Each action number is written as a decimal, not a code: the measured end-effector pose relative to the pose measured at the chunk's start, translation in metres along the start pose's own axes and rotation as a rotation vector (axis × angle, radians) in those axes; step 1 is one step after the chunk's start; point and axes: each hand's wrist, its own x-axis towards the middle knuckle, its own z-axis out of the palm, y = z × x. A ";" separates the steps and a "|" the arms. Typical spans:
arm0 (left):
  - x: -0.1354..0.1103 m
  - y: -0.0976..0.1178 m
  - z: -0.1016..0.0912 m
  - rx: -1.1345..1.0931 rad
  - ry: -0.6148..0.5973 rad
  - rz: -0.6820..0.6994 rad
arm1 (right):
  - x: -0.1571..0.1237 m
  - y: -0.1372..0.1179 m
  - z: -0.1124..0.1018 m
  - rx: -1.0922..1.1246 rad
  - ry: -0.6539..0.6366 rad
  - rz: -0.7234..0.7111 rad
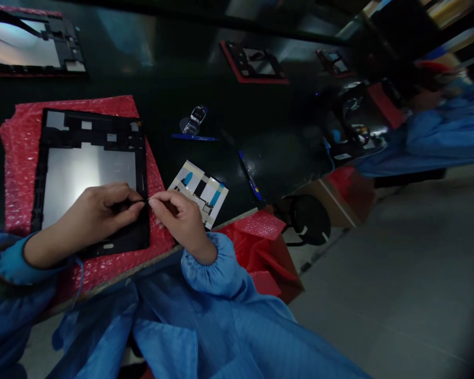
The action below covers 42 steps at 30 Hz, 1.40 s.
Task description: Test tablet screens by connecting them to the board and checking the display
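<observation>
Black-framed panel [90,163] flat on red bubble wrap [19,158], near left

Left hand [106,210] and right hand [184,218] — fingertips meeting over the panel's right rim — pinch a small dark piece [146,200], too small to identify. Panel judged thin, stiff and fragile, its metal face probably slippery; hold by opposite side rims. The near edge of the bench [158,79] runs close beside it; a pale card [217,202] crowds the right. More room lies beyond the wrap, far right.
</observation>
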 end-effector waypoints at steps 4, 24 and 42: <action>-0.001 -0.003 0.000 0.003 -0.007 0.013 | 0.002 0.001 0.005 -0.136 0.029 -0.076; -0.003 -0.009 -0.005 -0.016 0.007 0.043 | 0.005 0.004 0.005 -0.297 0.175 -0.265; -0.070 -0.027 -0.039 0.274 0.341 -0.782 | -0.017 -0.014 0.020 -0.802 -0.133 -1.077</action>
